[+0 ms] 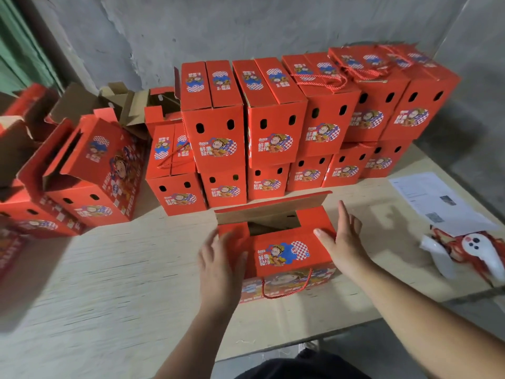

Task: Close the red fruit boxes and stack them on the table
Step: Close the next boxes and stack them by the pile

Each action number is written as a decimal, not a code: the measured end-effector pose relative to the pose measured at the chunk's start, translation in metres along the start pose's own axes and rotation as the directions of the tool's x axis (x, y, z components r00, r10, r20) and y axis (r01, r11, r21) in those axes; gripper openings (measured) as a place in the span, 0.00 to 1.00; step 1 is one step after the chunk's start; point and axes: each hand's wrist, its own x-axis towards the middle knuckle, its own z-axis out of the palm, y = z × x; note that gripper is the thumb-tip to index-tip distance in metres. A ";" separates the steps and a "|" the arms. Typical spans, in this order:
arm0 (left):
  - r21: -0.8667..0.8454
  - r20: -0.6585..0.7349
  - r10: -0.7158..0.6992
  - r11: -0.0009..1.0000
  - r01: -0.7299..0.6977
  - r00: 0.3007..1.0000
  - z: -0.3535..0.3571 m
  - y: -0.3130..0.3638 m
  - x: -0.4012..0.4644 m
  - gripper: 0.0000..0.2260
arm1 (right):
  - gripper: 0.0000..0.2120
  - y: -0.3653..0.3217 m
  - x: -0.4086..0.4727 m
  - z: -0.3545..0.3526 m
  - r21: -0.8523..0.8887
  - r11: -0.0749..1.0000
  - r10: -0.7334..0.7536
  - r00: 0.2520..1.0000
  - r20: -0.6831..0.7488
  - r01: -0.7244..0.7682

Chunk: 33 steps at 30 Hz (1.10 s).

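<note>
Head view: one red fruit box (281, 251) is positioned on the table (123, 269), near its front edge and just in front of the stacked rows. Its long axis runs left to right across the view, tilted slightly so that the right end lies farther from the camera. The printed long face with the red cord handle (287, 285) is turned toward the person. The top is only partly closed: the near flap is folded flat, the far long flap (273, 207) is raised with its brown inner side visible, and a dark opening is seen between them.

The left hand (218, 266) is laid flat against the left end of the box, fingers extended and not curled round anything. The right hand (341, 239) is spread open over the right top corner, with the thumb touching the upper surface; no grasp is formed by either hand.

Closed boxes (273, 127) are stacked two high in a row behind, their short ends with paired oval holes facing forward. At the left, further open boxes (90, 170) are seen leaning with their flaps up. At the right, a printed sheet (434, 201) lies on the table, and a red and white bundle (470, 255) rests near it; what it is cannot be determined.
</note>
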 end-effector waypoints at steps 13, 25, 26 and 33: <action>0.270 0.220 0.162 0.938 -0.219 0.962 0.002 -0.003 -0.007 0.38 | 0.22 -0.034 0.007 -0.031 -0.283 0.889 -0.294 0.922 0.251 0.360; 0.268 0.041 0.019 0.963 -0.029 0.999 -0.010 0.018 0.035 0.23 | 0.33 -0.047 0.051 -0.032 -0.668 0.430 -0.472 0.782 0.408 0.608; 0.331 0.152 0.017 0.941 -0.067 0.988 -0.008 0.021 0.044 0.26 | 0.33 -0.045 0.048 -0.031 -0.687 0.401 -0.489 0.775 0.399 0.607; 0.450 0.202 -0.012 0.889 -0.082 0.979 0.003 0.021 0.032 0.32 | 0.36 -0.014 0.018 -0.005 -0.552 0.653 -0.439 0.853 0.281 0.518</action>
